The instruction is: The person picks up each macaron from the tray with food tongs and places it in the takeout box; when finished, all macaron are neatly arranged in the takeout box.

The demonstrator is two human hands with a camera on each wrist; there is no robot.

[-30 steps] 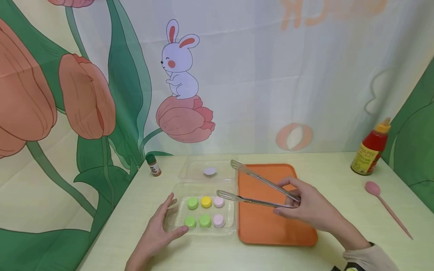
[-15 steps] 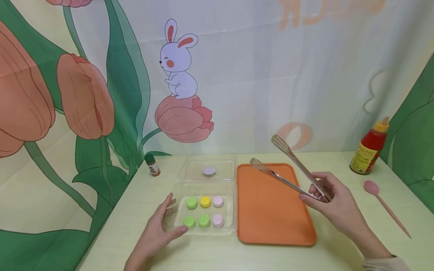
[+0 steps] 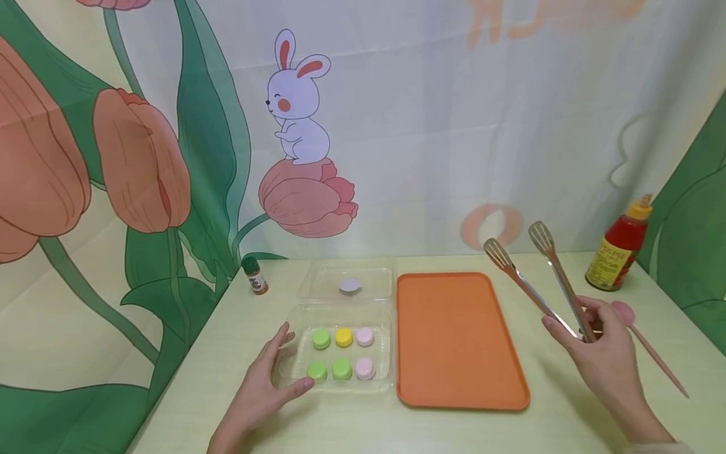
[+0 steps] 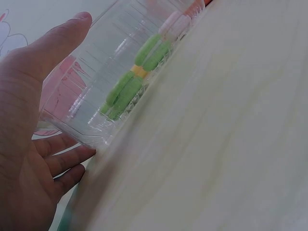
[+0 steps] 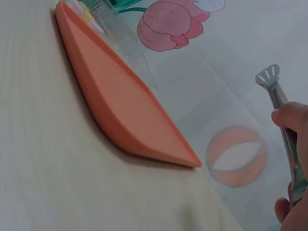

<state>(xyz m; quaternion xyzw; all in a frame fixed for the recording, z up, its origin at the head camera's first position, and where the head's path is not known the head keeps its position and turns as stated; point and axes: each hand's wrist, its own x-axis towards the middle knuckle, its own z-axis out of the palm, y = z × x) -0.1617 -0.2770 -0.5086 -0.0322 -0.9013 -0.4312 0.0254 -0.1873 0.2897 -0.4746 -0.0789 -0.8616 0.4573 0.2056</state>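
A clear plastic box [image 3: 390, 353] stands at the centre-left of the table, its lid [image 3: 320, 284] folded back behind it. Inside sit two rows of macarons: green [image 3: 341, 369], yellow [image 3: 343, 337] and pale pink [image 3: 365, 368]. My left hand [image 3: 263, 381] rests spread around the box's near left corner; its fingers reach behind the plastic wall [image 4: 86, 108] in the left wrist view. On the right, my right hand [image 3: 609, 353] holds metal tongs [image 3: 564, 284] in the air, their slotted ends apart with nothing between them.
An orange tray [image 3: 460, 347] lies right of the box. Behind my right hand is a pink spoon [image 3: 652, 353], with a red sauce bottle [image 3: 618, 249] farther back. A small green-capped bottle [image 3: 255, 276] stands back left. A printed cloth [image 3: 397, 139] hangs behind the table.
My right hand has carried the tongs rightward, from over the box and tray to the tray's right side, and their tips now point up and away. The left hand stays put.
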